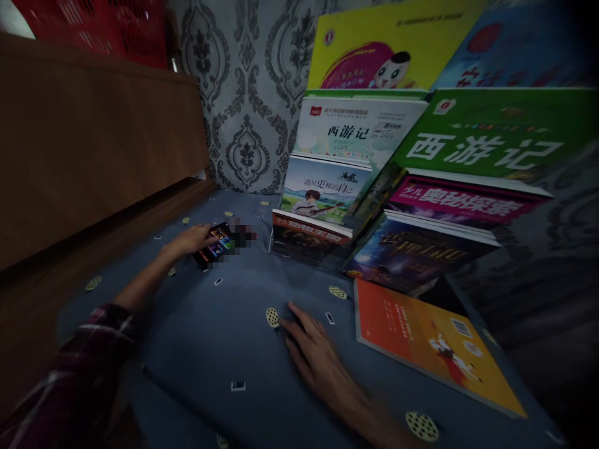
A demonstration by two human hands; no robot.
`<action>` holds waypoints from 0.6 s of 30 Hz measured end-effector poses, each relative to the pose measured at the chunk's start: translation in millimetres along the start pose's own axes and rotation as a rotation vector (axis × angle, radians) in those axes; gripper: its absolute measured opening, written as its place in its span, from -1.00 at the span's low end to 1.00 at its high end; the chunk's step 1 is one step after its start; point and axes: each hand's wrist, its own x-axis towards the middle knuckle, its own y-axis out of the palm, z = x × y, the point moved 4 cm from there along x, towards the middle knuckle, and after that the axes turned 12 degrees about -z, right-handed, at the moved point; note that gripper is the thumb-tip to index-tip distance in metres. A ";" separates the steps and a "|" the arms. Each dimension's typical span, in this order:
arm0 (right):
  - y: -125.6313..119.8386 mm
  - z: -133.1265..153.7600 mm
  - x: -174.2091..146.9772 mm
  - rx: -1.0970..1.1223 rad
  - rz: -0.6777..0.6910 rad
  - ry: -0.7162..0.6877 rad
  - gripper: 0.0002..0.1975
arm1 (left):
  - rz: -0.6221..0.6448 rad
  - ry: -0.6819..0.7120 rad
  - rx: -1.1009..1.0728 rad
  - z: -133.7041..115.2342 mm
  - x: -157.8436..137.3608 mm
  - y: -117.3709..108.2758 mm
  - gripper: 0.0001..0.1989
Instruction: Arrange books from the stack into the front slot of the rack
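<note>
My left hand [193,239] reaches out over the blue cloth [196,337] and grips the near edge of a dark flat rectangular object [216,245] with a bright multicoloured face. Part of that object and what lies beside it are blurred by pixelation, so I cannot tell its exact kind. My right hand [311,349] rests palm down on the cloth, fingers stretched out and holding nothing. To its right lies an orange and yellow book [421,349], flat and apart from the hand.
Several books stand in tiers beyond my right hand, among them a green book [496,134], a white one [346,128] and a yellow one [365,53]. A wooden cabinet [103,137] stands at left with a red basket [103,25] on top. Patterned wallpaper [248,149] covers the wall behind.
</note>
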 end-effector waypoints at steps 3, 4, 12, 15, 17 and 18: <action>-0.7 1.0 1.3 -0.004 0.009 -0.012 -0.64 | -0.036 -0.089 0.020 -14.1 12.2 20.0 -0.36; -1.0 1.3 1.7 -0.003 0.014 -0.015 -0.64 | -0.048 -0.090 0.024 -18.5 12.0 25.3 -0.36; -2.9 2.2 2.2 -0.003 0.043 -0.005 -0.63 | -0.136 0.037 0.002 -18.8 -15.0 39.1 -0.40; -1.7 1.6 1.8 0.010 0.052 0.004 -0.63 | -0.149 0.095 -0.013 -18.9 -26.9 42.7 -0.41; -1.2 0.9 1.8 0.021 0.049 0.013 -0.63 | -0.148 0.147 -0.035 -23.0 -35.6 44.5 -0.39; -1.1 0.7 1.9 0.024 0.046 0.016 -0.63 | -0.146 0.174 -0.047 -26.1 -40.0 45.0 -0.39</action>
